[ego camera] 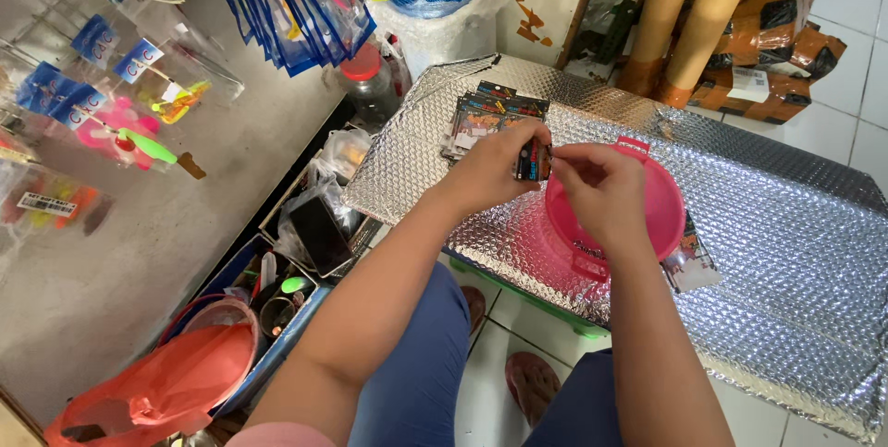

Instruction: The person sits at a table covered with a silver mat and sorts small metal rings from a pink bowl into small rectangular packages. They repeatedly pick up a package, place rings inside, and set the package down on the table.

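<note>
Both hands meet over the silver bubble sheet [758, 225], above the pink bowl [666, 211]. Left hand [490, 169] pinches a small dark packet [533, 160], thumb and fingertips clamped on its left edge, packet upright. Right hand [601, 190] has thumb and forefinger closed on the packet's top right edge, other fingers curled over the bowl. Packet sits between the two hands' fingertips, just beside the bowl rim. Stack of similar packets [486, 114] lies on the sheet behind the left hand. Another packet [692, 262] lies right of the bowl.
</note>
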